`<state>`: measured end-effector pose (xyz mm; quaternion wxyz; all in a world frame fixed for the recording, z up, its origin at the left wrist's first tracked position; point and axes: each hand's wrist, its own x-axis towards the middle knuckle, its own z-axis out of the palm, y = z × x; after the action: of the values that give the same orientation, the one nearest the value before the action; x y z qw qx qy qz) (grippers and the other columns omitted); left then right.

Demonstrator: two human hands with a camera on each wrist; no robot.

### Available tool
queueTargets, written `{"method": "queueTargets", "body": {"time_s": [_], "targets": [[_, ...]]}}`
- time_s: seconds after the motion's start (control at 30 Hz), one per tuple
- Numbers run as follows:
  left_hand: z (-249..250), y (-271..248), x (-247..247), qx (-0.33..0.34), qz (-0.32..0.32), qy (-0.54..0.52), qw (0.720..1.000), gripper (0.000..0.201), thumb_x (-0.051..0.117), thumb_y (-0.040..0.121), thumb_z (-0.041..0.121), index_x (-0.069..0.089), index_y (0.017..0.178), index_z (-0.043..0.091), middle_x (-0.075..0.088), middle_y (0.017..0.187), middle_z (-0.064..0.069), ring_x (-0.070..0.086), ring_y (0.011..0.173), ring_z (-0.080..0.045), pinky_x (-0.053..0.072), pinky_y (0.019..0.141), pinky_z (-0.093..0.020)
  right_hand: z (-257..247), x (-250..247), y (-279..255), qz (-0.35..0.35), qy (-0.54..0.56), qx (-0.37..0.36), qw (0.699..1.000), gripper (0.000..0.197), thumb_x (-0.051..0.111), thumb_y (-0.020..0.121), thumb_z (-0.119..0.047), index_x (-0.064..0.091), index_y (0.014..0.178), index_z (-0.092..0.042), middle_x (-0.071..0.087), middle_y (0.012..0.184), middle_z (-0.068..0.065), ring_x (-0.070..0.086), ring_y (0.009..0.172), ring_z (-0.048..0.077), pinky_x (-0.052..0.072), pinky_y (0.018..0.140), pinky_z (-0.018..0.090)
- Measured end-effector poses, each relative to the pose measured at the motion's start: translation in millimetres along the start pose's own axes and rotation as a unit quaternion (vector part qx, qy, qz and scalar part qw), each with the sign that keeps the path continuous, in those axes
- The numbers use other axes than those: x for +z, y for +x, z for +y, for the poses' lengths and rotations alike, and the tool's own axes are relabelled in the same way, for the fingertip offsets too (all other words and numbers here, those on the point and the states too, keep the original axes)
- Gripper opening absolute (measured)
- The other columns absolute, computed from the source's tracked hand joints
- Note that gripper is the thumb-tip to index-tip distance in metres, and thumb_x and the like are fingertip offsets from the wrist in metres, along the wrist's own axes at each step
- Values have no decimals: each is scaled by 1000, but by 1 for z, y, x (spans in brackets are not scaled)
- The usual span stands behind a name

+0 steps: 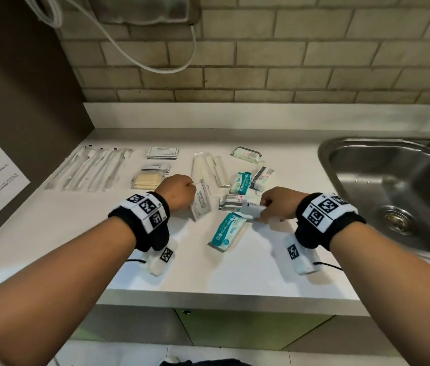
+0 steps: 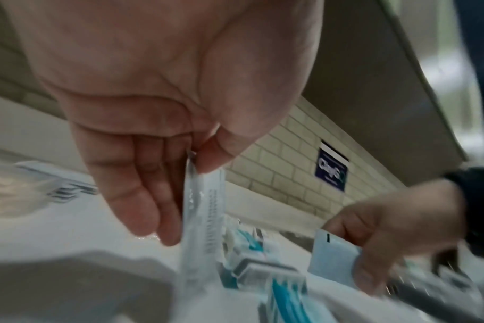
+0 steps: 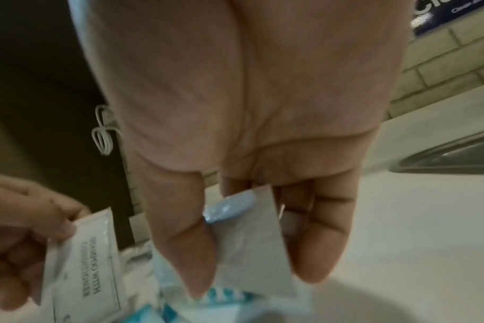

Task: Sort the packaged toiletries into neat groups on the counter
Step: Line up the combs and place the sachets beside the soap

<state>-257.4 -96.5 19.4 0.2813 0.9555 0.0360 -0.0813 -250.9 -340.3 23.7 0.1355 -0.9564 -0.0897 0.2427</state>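
Observation:
My left hand (image 1: 179, 192) pinches a white shampoo sachet (image 1: 201, 203) by its top edge, and it hangs just above the white counter (image 1: 155, 260). The same sachet (image 2: 205, 218) shows edge-on between thumb and fingers. My right hand (image 1: 274, 204) grips a pale blue-white packet (image 1: 252, 210), seen flat between thumb and fingers (image 3: 252, 240). Teal-and-white packets (image 1: 228, 231) and black-and-white boxes (image 1: 232, 202) lie mixed between the hands. Wrapped toothbrushes (image 1: 95, 167), a sachet stack (image 1: 163, 152) and yellow-filled packets (image 1: 148, 179) sit in rows at the left.
A steel sink (image 1: 399, 191) is set into the counter at the right. A brown panel (image 1: 23, 88) walls off the left side. A brick-tiled wall (image 1: 261, 70) runs behind, with a white cable (image 1: 155, 62) hanging. Clear-wrapped combs (image 1: 208, 165) and a green-white soap pack (image 1: 247, 154) lie behind the pile.

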Motion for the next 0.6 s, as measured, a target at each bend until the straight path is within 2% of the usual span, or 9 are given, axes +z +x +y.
{"method": "queueTargets", "body": {"time_s": [0.03, 0.13, 0.23, 0.3, 0.37, 0.43, 0.5, 0.57, 0.6], "targets": [[-1, 2, -4, -9, 2, -73, 997, 27, 39, 92, 10, 62, 89, -1, 70, 97, -19, 66, 85, -33, 51, 75, -39, -3, -5, 0, 15, 38, -17, 999, 9, 66, 81, -18, 59, 85, -15, 62, 83, 3, 54, 65, 16, 44, 55, 23], [-2, 6, -12, -42, 0, -220, 975, 23, 37, 91, 3, 56, 79, 6, 71, 91, -16, 65, 64, -24, 49, 59, -31, -16, -21, 5, 73, 150, -76, 983, 29, 72, 78, -14, 54, 100, -13, 64, 92, 10, 58, 69, 20, 50, 61, 31], [-6, 9, -21, -35, 5, -255, 966, 25, 37, 90, 1, 52, 73, 11, 69, 90, -15, 65, 59, -17, 39, 51, -26, -33, -33, 5, 97, 242, -128, 957, 40, 74, 79, -10, 45, 107, -15, 49, 77, 5, 53, 61, 21, 50, 61, 33], [-12, 10, -28, -37, 8, -295, 955, 25, 38, 90, 0, 49, 70, 11, 66, 86, -16, 66, 52, -12, 37, 48, -25, -46, -38, 6, 130, 259, -165, 943, 38, 72, 81, -8, 45, 107, -16, 48, 76, 8, 53, 59, 23, 52, 61, 37], [-20, 11, -36, -44, 16, -346, 937, 24, 38, 91, -1, 47, 72, 9, 64, 85, -19, 67, 50, -10, 44, 47, -22, -62, -41, 10, 160, 270, -202, 928, 27, 67, 85, -7, 50, 103, -18, 56, 85, 14, 58, 60, 22, 56, 65, 40], [-30, 12, -46, -49, 29, -384, 922, 18, 39, 92, -3, 50, 80, 3, 64, 90, -22, 69, 53, -13, 54, 50, -20, -80, -42, 19, 177, 285, -224, 915, 21, 64, 87, -9, 56, 104, -18, 58, 101, 11, 61, 63, 19, 56, 69, 36], [-42, 14, -59, -49, 48, -410, 909, 17, 40, 93, -6, 53, 102, 0, 64, 101, -26, 71, 58, -17, 58, 55, -21, -100, -45, 30, 158, 287, -236, 915, 31, 69, 85, -11, 58, 114, -14, 57, 106, 5, 61, 71, 19, 52, 71, 29], [-57, 18, -74, -52, 68, -430, 899, 38, 40, 92, -8, 48, 126, 8, 65, 106, -28, 73, 66, -24, 61, 64, -28, -115, -49, 41, 107, 265, -241, 927, 50, 73, 81, -8, 52, 126, -12, 60, 112, 4, 61, 80, 18, 52, 78, 30], [-66, 20, -84, -48, 80, -430, 898, 46, 41, 92, -8, 46, 132, 13, 66, 105, -28, 73, 71, -27, 61, 68, -32, -124, -51, 49, 82, 254, -245, 932, 55, 73, 80, -4, 50, 130, -10, 61, 114, 5, 60, 82, 18, 53, 82, 33]]}}
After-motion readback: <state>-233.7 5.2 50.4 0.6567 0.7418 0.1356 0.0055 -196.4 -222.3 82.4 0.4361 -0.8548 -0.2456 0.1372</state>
